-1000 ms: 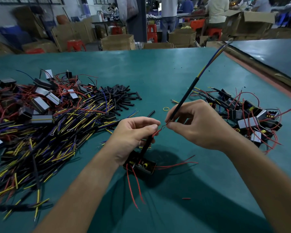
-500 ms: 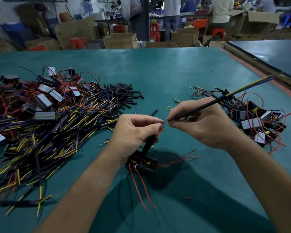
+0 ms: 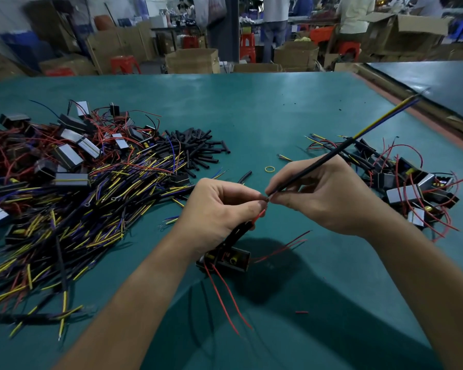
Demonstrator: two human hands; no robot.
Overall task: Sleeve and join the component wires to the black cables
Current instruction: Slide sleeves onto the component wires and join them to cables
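My left hand (image 3: 219,206) pinches the tip of a red component wire (image 3: 259,216) that rises from a small black component (image 3: 225,259) hanging just above the green table. A black sleeve (image 3: 238,232) covers the lower part of that wire. My right hand (image 3: 324,196) pinches the near end of a black cable (image 3: 313,165), whose yellow and blue cores (image 3: 385,117) point up to the far right. The two pinched ends meet between my fingertips.
A large heap of black cables with yellow and blue ends and boxed components (image 3: 72,188) fills the left. Loose black sleeves (image 3: 201,150) lie behind it. Joined components with red wires (image 3: 412,188) pile at the right. A yellow rubber ring (image 3: 270,169) lies ahead.
The black cable's far end swung from nearly upright down to the right, then rose a little. Both hands stayed together at the wire ends, with the component hanging below.
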